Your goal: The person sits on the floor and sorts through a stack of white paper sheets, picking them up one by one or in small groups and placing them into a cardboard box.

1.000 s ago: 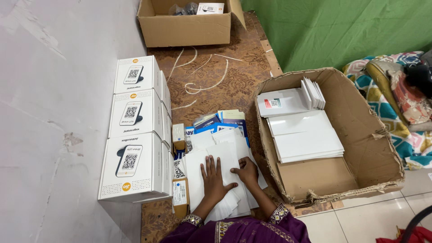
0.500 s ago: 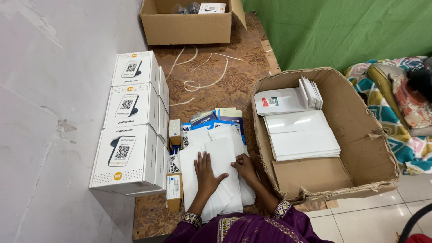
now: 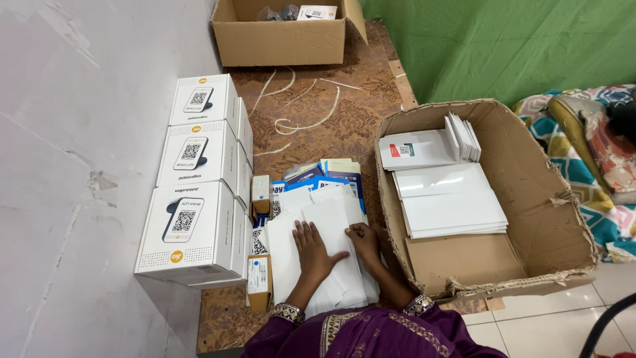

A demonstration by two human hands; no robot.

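Observation:
My left hand [image 3: 313,250] lies flat, fingers spread, on a pile of white sheets [image 3: 334,219] on the patterned floor mat. My right hand [image 3: 364,240] rests on the pile's right edge, with its fingers curled at the sheets; whether it grips one is unclear. Blue printed cards [image 3: 324,176] stick out from under the far end of the pile. Both wrists wear purple sleeves with embroidered cuffs.
Three white product boxes [image 3: 192,192] line the wall on the left, with small boxes [image 3: 260,272] beside them. To the right stands a torn open cardboard box [image 3: 543,199] with white sheets and envelopes. Another carton [image 3: 285,36] sits at the back, white cables [image 3: 311,109] before it. Green cloth hangs behind.
The view has shifted slightly. Both hands stay on the white pile, the right one sliding a little along its right edge.

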